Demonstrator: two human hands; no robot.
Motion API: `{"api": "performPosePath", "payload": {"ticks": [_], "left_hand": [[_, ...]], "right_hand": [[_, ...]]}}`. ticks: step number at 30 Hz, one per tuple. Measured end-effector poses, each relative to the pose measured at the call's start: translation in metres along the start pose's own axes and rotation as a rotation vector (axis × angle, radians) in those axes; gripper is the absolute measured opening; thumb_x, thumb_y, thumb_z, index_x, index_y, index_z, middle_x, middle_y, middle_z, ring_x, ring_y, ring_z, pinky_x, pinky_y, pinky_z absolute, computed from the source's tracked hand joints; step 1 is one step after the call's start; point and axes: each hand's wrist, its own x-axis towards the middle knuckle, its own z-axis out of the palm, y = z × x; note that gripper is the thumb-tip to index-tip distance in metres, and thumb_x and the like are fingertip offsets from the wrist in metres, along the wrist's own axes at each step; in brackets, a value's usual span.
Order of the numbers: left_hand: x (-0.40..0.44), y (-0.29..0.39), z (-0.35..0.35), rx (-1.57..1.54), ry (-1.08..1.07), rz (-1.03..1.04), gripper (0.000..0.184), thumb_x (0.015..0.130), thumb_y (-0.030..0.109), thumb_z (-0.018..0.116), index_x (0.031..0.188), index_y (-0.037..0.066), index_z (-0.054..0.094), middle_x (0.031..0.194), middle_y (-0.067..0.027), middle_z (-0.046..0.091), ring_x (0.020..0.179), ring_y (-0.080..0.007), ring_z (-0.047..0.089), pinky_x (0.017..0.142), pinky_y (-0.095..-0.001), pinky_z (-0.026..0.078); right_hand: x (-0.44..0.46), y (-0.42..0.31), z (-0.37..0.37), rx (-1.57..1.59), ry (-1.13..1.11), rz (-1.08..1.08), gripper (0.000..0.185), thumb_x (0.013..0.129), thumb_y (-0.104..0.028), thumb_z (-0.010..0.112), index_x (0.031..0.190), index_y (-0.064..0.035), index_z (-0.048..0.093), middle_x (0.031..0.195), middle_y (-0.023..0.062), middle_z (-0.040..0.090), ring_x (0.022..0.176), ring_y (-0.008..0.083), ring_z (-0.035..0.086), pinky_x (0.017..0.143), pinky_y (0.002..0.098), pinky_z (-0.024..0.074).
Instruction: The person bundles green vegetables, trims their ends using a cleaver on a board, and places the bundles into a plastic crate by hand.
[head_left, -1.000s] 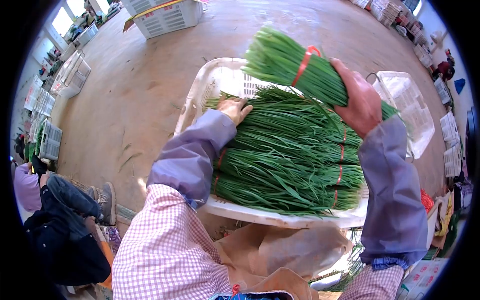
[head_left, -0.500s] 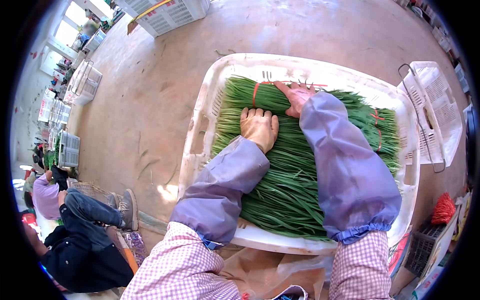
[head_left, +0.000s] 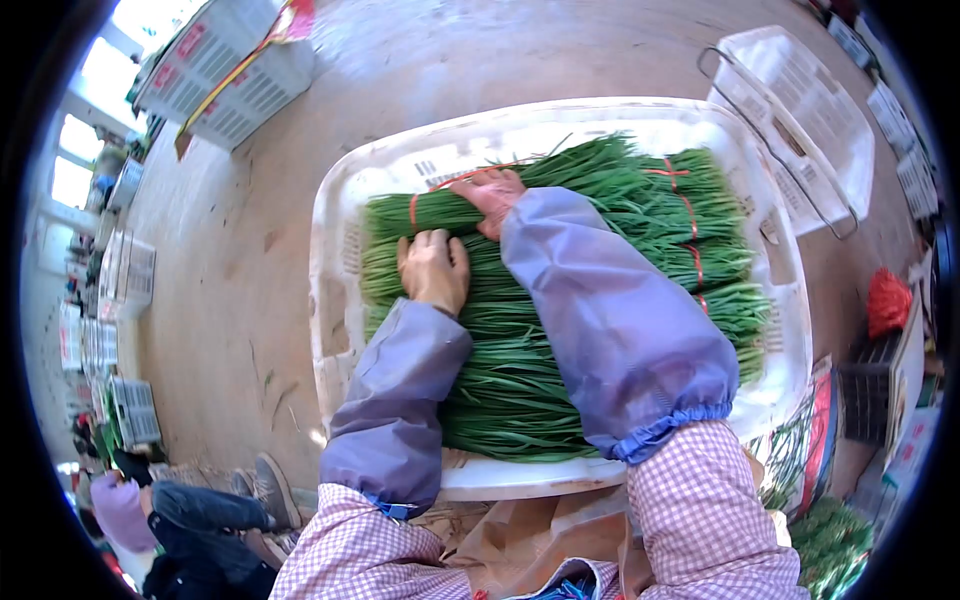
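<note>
Bundles of green garlic chives (head_left: 520, 400) lie side by side in a white plastic crate (head_left: 335, 290), several tied with red bands. My left hand (head_left: 435, 270) rests on the chives towards the left, its fingertips against the near side of the far bundle (head_left: 435, 210). My right hand (head_left: 490, 198) lies over the top of that bundle, thumb apart from the fingers, just right of its red band (head_left: 413, 212). Both hands touch the chives with fingers extended or slightly bent. Purple sleeve covers (head_left: 620, 320) hide part of the bundles.
A white crate with a wire handle (head_left: 800, 120) stands beyond the right corner. Another large crate (head_left: 230, 75) is at upper left. At lower left sits a person (head_left: 200, 520). A red mesh bag (head_left: 887, 302) and a dark crate (head_left: 865, 395) are at right.
The camera view has shifted, so the crate appears further left and more tied bundles show at its right. Both hands stay on the far bundle; my left fingers look more bent.
</note>
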Motion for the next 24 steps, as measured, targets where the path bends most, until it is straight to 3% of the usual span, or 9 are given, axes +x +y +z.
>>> {"api": "performPosePath", "payload": {"ticks": [2,3,5,8,10,12,16,18,24], "left_hand": [[0.001,-0.003,-0.004,-0.090,0.050,0.019,0.019,0.088,0.017,0.060,0.099,0.002,0.066,0.095,-0.0190,0.065,0.091,-0.0373,0.062,0.090,-0.0445,0.047],[0.002,-0.003,-0.003,-0.133,0.080,0.024,0.021,0.087,0.015,0.062,0.102,0.000,0.066,0.098,-0.0202,0.065,0.092,-0.0380,0.062,0.088,-0.0436,0.048],[0.001,-0.005,-0.005,-0.200,0.110,0.007,0.029,0.085,0.012,0.065,0.111,-0.002,0.064,0.105,-0.0225,0.064,0.097,-0.0386,0.062,0.086,-0.0424,0.050],[0.009,0.010,-0.021,-0.032,0.092,0.105,0.035,0.090,0.018,0.062,0.121,0.003,0.062,0.122,-0.0192,0.061,0.114,-0.0371,0.056,0.101,-0.0505,0.040],[0.028,0.021,-0.021,0.036,0.008,0.185,0.040,0.092,0.029,0.059,0.124,0.005,0.060,0.129,-0.0133,0.059,0.123,-0.0358,0.050,0.106,-0.0615,0.029],[0.057,0.050,-0.029,0.022,-0.180,0.212,0.044,0.096,0.034,0.053,0.131,0.007,0.056,0.136,-0.0121,0.056,0.130,-0.0357,0.046,0.110,-0.0601,0.025],[0.086,0.110,0.009,0.016,-0.303,0.212,0.055,0.101,0.044,0.039,0.146,0.012,0.042,0.148,-0.0117,0.045,0.141,-0.0343,0.036,0.117,-0.0585,0.016],[0.079,0.134,0.036,-0.082,-0.327,0.114,0.054,0.101,0.043,0.036,0.147,0.014,0.042,0.149,-0.0081,0.045,0.141,-0.0320,0.035,0.117,-0.0591,0.014],[0.074,0.138,0.071,0.076,-0.241,0.090,0.048,0.101,0.042,0.039,0.141,0.017,0.051,0.146,-0.0037,0.050,0.137,-0.0228,0.042,0.117,-0.0595,0.016]], "right_hand": [[-0.008,0.007,0.000,-0.014,0.069,-0.073,0.079,0.073,-0.021,0.080,0.142,-0.0197,0.043,0.139,0.0150,0.049,0.134,0.0336,0.041,0.109,0.0503,0.0307],[-0.018,0.009,-0.013,-0.125,-0.024,-0.026,0.080,0.079,-0.039,0.076,0.147,-0.0202,0.039,0.143,0.0157,0.044,0.139,0.0335,0.036,0.111,0.0553,0.0263],[-0.051,0.030,-0.035,-0.247,0.000,0.139,0.081,0.081,-0.050,0.069,0.149,-0.0204,0.036,0.145,0.0160,0.041,0.141,0.0337,0.033,0.112,0.0583,0.0231],[-0.104,0.076,-0.059,-0.341,0.000,0.305,0.085,0.083,-0.064,0.058,0.152,-0.0202,0.032,0.151,0.0163,0.036,0.143,0.0340,0.030,0.114,0.0604,0.0183],[-0.145,0.084,-0.099,-0.274,-0.066,0.384,0.087,0.083,-0.062,0.060,0.152,-0.0165,0.031,0.154,0.0177,0.033,0.145,0.0339,0.026,0.116,0.0597,0.0148],[-0.195,0.109,-0.124,-0.260,0.071,0.391,0.081,0.088,-0.058,0.059,0.152,-0.0162,0.033,0.153,0.0224,0.035,0.144,0.0372,0.030,0.117,0.0542,0.0212],[-0.317,0.133,-0.160,-0.038,0.725,0.441,0.044,0.090,-0.016,0.065,0.131,-0.0018,0.056,0.124,0.0214,0.062,0.115,0.0305,0.061,0.098,0.0371,0.0475],[-0.373,0.105,-0.181,0.213,0.734,0.712,0.034,0.091,-0.012,0.062,0.122,0.0023,0.061,0.110,0.0192,0.068,0.106,0.0269,0.065,0.094,0.0351,0.0494],[-0.518,0.056,-0.158,0.309,0.701,0.882,0.020,0.093,-0.008,0.059,0.109,0.0017,0.067,0.100,0.0129,0.071,0.092,0.0194,0.068,0.086,0.0318,0.0520]]}}
